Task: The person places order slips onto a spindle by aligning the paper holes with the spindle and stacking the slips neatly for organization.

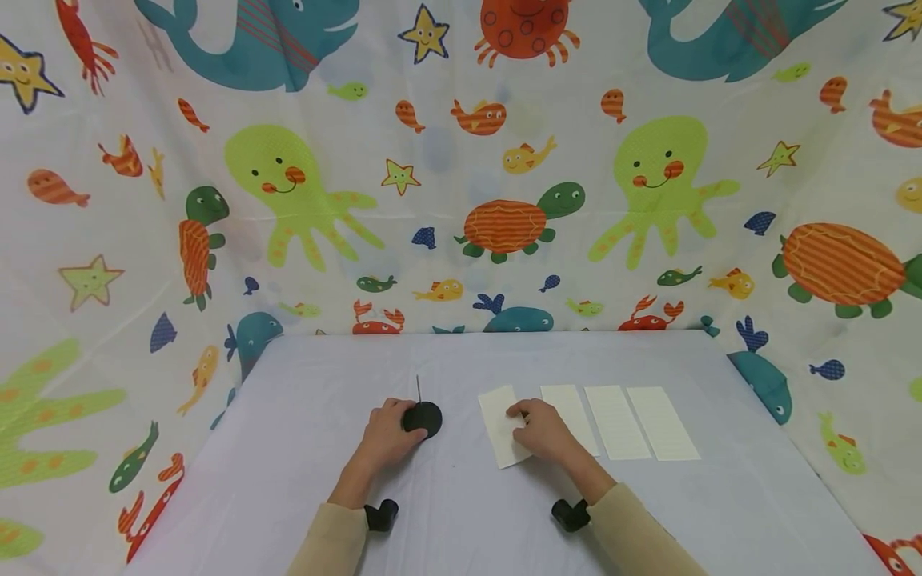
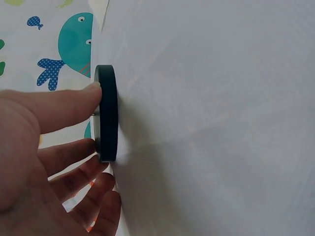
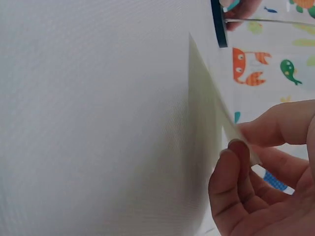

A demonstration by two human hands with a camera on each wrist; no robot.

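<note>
A bill spike with a round black base [image 1: 426, 421] and a thin upright metal rod [image 1: 418, 389] stands on the table left of centre. My left hand [image 1: 386, 430] grips the base from its left side, and the left wrist view shows the thumb and fingertips at the edge of the disc [image 2: 109, 115]. To the right, my right hand [image 1: 545, 433] pinches a pale cream paper slip [image 1: 499, 420] by its right side. In the right wrist view the slip [image 3: 203, 103] slants up from the table toward the fingertips.
Three more cream slips lie in a row to the right: the nearest [image 1: 574, 412] partly behind my right hand, then a middle slip [image 1: 618, 424] and an outer slip [image 1: 663, 424]. A white cloth covers the table [image 1: 324, 368]. Behind it hangs a sea-animal print curtain [image 1: 446, 224].
</note>
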